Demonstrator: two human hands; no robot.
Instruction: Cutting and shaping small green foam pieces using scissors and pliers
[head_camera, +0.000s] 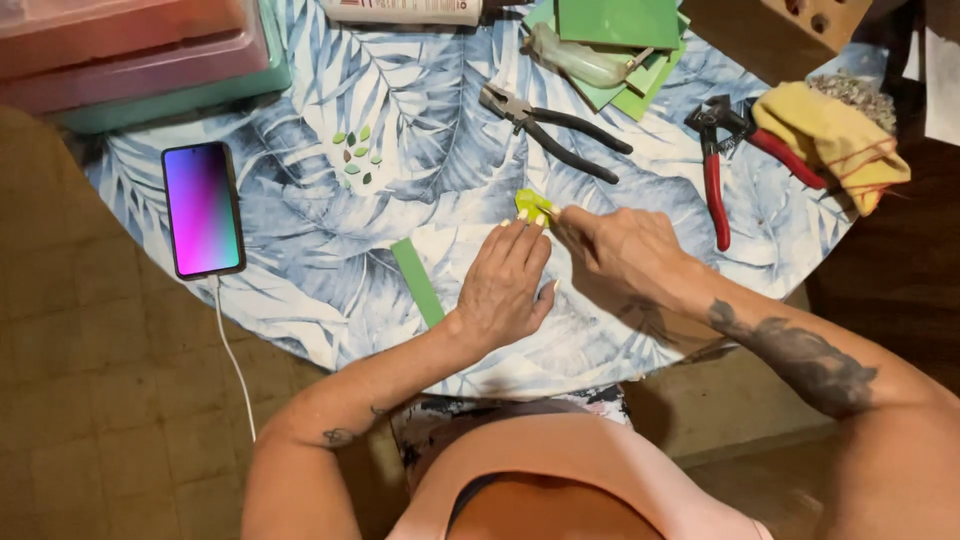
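My left hand and my right hand meet over a round table with a blue leaf-print cloth. Between their fingertips sits a small yellow-green piece, pinched from both sides. A narrow green strip lies flat just left of my left wrist. Several small green leaf-shaped cut-outs are laid in a cluster further up and to the left.
Black-handled pliers lie above my hands, red-handled nippers to the right beside a yellow cloth. Green sheets and a clear bottle sit at the top. A lit phone on a white cable lies left. Plastic bins top left.
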